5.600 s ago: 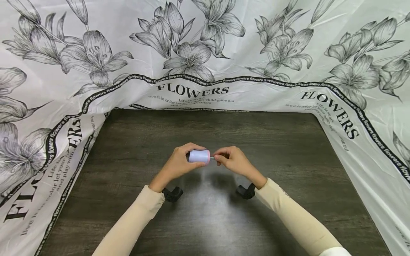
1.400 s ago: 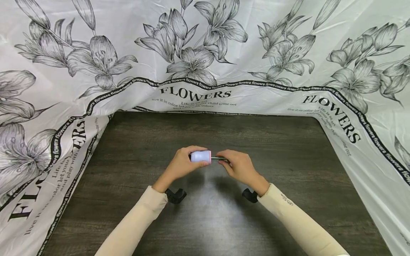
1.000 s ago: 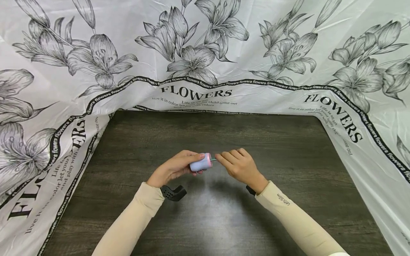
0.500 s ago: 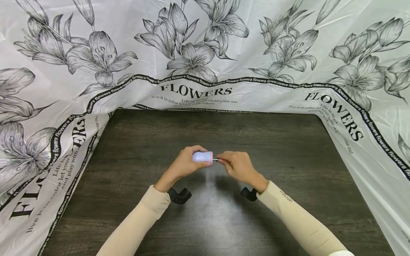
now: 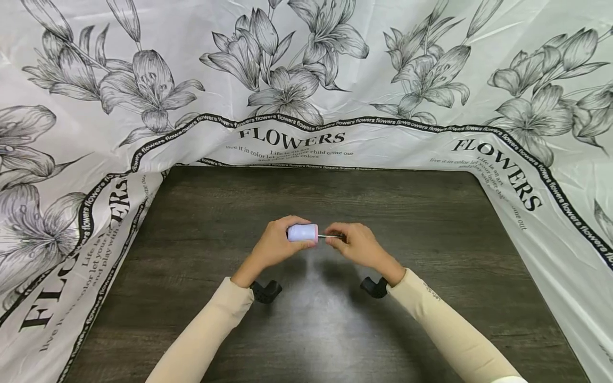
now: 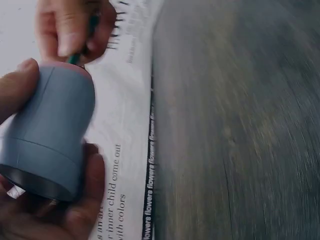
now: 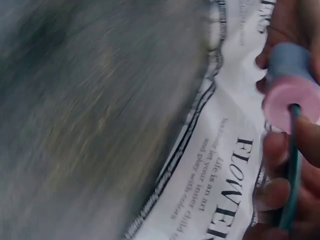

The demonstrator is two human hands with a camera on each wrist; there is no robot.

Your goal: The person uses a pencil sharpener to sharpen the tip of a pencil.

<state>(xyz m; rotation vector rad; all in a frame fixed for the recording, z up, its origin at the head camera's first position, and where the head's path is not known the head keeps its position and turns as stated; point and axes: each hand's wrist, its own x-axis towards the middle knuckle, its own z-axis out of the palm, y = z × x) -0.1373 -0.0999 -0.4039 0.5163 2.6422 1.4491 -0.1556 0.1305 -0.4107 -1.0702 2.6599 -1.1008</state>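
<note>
A lavender-blue pencil sharpener [image 5: 303, 233] with a waisted body and a pink end lies sideways in my left hand [image 5: 272, 243], thumb on the near side. The left wrist view shows the sharpener [image 6: 55, 115] with a dark recess at its far end from the pencil. My right hand [image 5: 358, 246] pinches a thin green pencil [image 5: 330, 236] between thumb and fingers. In the right wrist view, the pencil [image 7: 294, 170] enters a hole in the middle of the pink end [image 7: 280, 102]; its tip is hidden inside. Both hands are above the table.
A dark wood-grain table [image 5: 230, 197] spreads beneath both hands. White cloth [image 5: 412, 143] printed with flowers and lettering stands behind it and along both sides. A black wrist mount [image 5: 267, 291] hangs under the left wrist, and another mount [image 5: 373, 287] under the right.
A second ago the left hand and sharpener were tilted and the right hand was rolled over; both have turned back level. Since half a second ago, more pencil shows between the right fingers and the sharpener.
</note>
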